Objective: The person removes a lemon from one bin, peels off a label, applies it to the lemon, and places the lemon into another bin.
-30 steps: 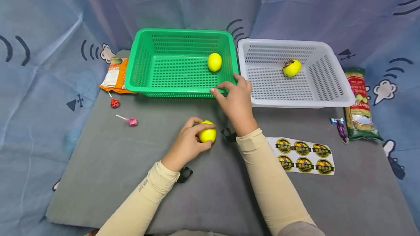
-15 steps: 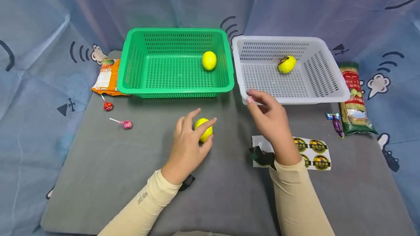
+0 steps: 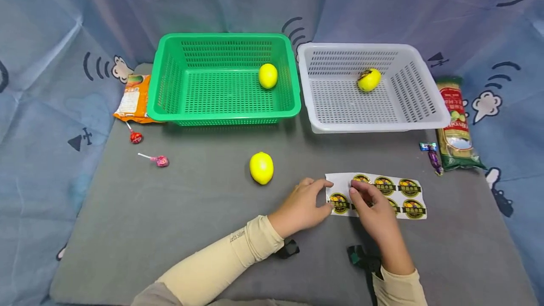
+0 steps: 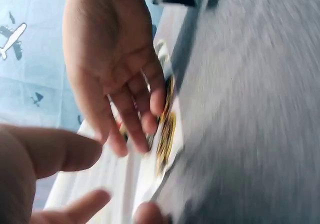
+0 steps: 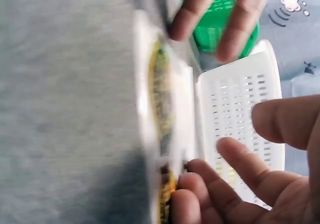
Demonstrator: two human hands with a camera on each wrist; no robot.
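Observation:
A white sheet of round black-and-gold stickers lies on the grey table. My left hand is at the sheet's left edge, thumb and forefinger spread apart. Over the stickers hovers my right hand, fingers loosely bent, with nothing seen between thumb and forefinger. In the right wrist view, some of its fingers lie close to a sticker. A yellow lemon rests on the table to the left of both hands.
Behind stand a green basket with one lemon and a white basket with a dark-marked lemon. Lollipops and an orange packet are at left; a purple-wrapped candy and green-red packet at right.
My left hand has let go of the lemon and moved right to the sticker sheet. My right hand has come from the green basket's rim, past the white basket, down over the stickers.

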